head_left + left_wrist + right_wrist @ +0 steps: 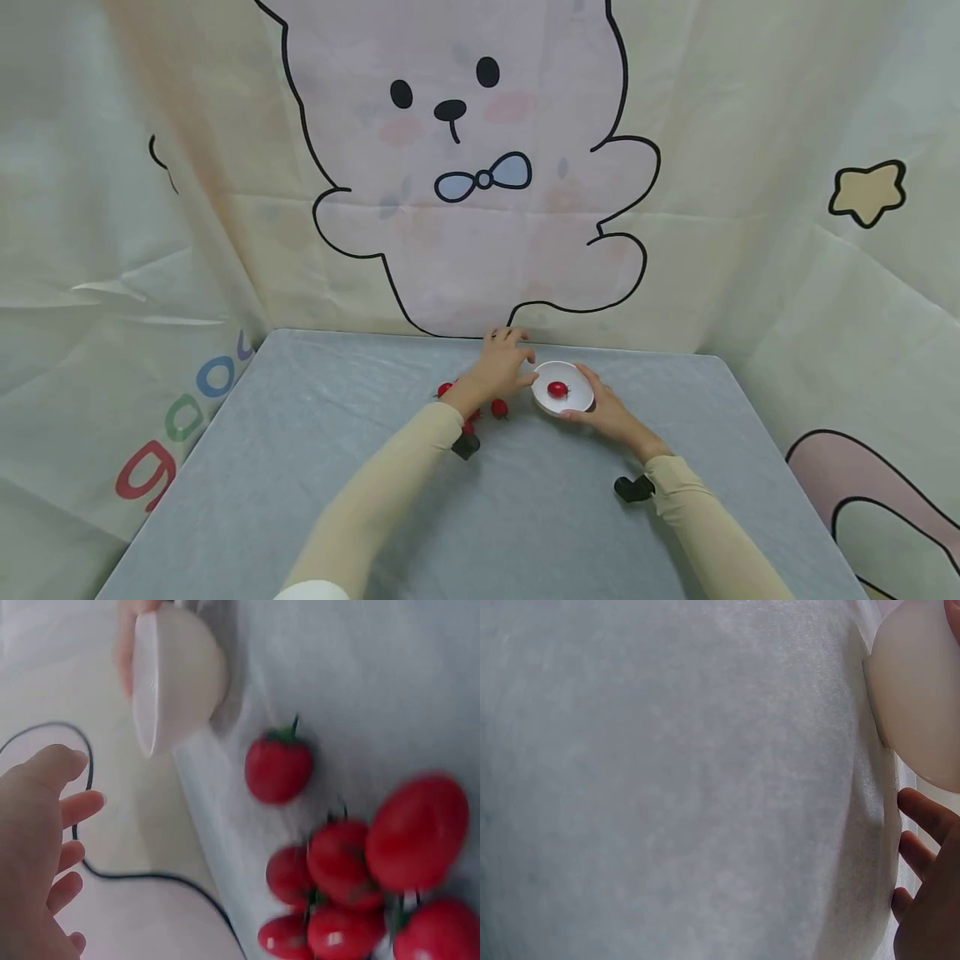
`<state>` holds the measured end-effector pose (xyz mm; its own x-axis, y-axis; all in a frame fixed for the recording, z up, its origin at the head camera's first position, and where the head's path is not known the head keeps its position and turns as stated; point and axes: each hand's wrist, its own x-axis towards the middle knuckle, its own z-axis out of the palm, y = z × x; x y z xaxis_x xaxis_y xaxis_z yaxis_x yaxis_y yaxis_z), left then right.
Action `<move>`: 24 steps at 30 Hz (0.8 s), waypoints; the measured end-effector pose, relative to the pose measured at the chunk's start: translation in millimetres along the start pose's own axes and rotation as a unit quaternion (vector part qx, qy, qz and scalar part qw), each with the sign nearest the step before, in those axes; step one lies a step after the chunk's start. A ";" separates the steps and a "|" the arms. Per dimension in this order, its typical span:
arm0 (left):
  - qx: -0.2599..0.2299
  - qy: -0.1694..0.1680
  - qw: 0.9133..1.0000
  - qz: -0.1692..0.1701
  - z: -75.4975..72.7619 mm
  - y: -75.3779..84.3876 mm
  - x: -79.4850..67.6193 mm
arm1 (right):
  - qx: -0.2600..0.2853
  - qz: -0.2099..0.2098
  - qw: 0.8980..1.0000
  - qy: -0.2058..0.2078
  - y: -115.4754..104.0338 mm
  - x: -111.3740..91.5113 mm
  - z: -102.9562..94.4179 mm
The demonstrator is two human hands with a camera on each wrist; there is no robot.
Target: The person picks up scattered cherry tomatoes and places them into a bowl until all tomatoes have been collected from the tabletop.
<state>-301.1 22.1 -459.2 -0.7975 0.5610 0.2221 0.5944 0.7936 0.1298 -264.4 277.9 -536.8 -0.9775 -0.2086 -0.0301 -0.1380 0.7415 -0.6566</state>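
Observation:
A small white bowl [544, 403] stands toward the back of the table with one cherry tomato [557, 389] inside. My right hand [613, 414] holds the bowl from its right side, thumb at the near edge and a finger at the far rim. Just left of the bowl is my left hand [501, 365], its fingers loosely bent with nothing between them, as the left wrist view also shows. One loose cherry tomato [279, 768] lies close to the bowl. Several more red tomatoes [346, 862] sit clustered beneath my left forearm, partly hidden in the head view.
A pale blue-grey cloth covers the table [540, 517]. Behind it hangs a curtain [480, 250] printed with a bear, and curtains also close off both sides. Each wrist carries a black strap piece [634, 489].

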 end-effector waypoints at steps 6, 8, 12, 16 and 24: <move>-0.012 0.009 1.000 -0.010 -21.3 -28.5 -16.2 | 0.007 -0.009 1.000 0.006 0.2 0.0 -0.3; -0.015 0.017 1.000 -0.014 -26.1 -38.5 -23.3 | 0.008 -0.015 1.000 0.006 -0.3 0.0 -0.2; -0.030 0.029 0.999 -0.029 -30.4 -58.2 -40.3 | 0.008 -0.021 1.000 0.009 -0.7 -0.6 -0.5; -0.037 0.026 0.998 -0.047 -27.5 -74.8 -57.0 | 0.008 -0.018 1.000 0.008 -0.9 -1.2 -0.8; -0.071 0.002 0.991 -0.110 -14.4 -95.1 -82.2 | 0.007 -0.013 1.000 0.005 -0.8 -1.3 -0.2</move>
<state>-290.6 -102.9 -475.9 -0.9090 0.3771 0.1775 0.4153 0.8554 0.3096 -263.1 277.7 -536.1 -0.9751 -0.2218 -0.0061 -0.1612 0.7267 -0.6678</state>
